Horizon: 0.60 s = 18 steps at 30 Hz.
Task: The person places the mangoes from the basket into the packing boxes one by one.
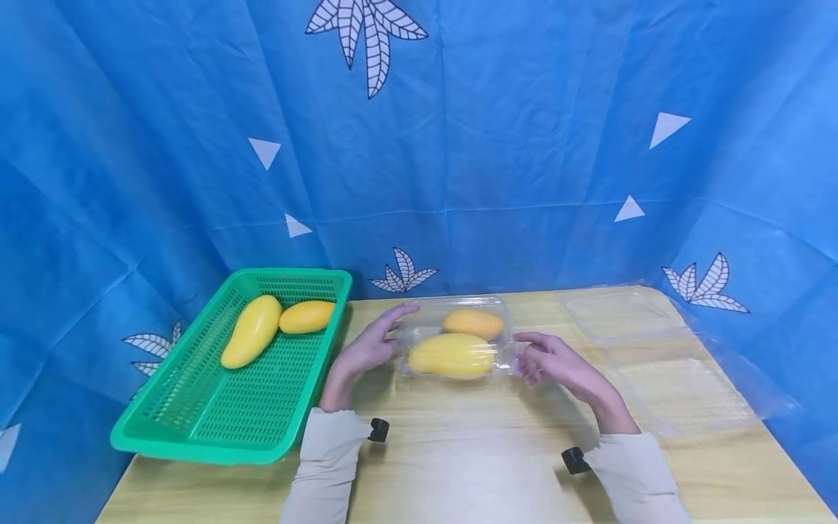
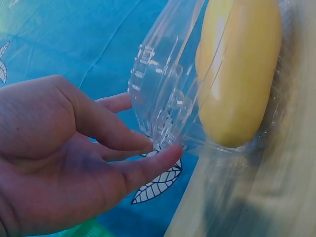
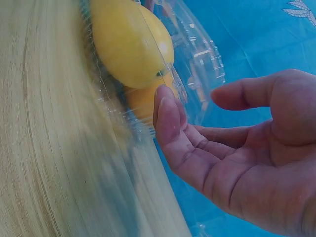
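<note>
A clear plastic clamshell box [image 1: 452,302] lies on the table in front of me, its ridged rim showing in both wrist views. Inside are a larger yellow mango [image 1: 452,356] at the near side and a smaller orange-yellow mango [image 1: 473,324] behind it. My left hand [image 1: 369,348] is at the box's left side, loosely bent fingertips right at the rim in the left wrist view. At the opposite side is my right hand [image 1: 556,362], its fingers [image 3: 170,118] relaxed and slightly bent beside the rim, with nothing gripped between them.
A green mesh basket [image 1: 222,455] stands to the left, holding a yellow mango [image 1: 252,331] and an orange-yellow mango [image 1: 306,317]. More clear plastic packaging [image 1: 681,386] lies at the right. A blue patterned curtain [image 1: 497,145] hangs behind the wooden table [image 1: 471,466].
</note>
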Motion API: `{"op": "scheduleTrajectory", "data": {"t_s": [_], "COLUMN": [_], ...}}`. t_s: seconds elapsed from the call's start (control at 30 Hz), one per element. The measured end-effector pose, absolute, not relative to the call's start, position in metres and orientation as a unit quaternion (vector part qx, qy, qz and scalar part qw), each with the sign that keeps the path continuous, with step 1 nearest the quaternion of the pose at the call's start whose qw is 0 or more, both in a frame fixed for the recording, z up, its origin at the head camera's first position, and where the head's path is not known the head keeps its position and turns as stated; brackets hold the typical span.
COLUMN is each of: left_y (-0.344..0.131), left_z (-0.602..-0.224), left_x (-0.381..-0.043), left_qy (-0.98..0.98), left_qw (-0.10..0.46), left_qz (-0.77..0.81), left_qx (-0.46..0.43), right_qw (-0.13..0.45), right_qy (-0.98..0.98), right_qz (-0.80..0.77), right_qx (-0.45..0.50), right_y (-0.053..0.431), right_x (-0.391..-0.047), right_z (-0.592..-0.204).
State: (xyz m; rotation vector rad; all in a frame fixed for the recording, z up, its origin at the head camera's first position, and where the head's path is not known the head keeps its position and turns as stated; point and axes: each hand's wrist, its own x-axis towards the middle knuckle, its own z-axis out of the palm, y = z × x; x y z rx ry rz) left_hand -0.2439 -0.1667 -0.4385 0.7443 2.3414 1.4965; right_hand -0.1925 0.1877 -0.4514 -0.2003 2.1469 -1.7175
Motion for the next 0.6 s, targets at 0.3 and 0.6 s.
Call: {"op": "scheduleTrajectory", "data": {"t_s": [0.3, 0.6], "left_y": [-0.152, -0.109], "left_z": [-0.421, -0.4], "left_x": [-0.227, -0.2], "left_qy": [0.84, 0.786], "left_qw": [0.044, 0.117], "left_qz": [0.482, 0.535], "left_qx": [0.246, 0.288], "right_qw": [0.2, 0.201], "right_qy": [0.755, 0.753], "right_qz": [-0.618, -0.617], "right_qx": [-0.091, -0.113], "right_y": [0.191, 0.194], "right_x": [-0.191, -0.192], "right_z": [-0.454, -0.456]}}
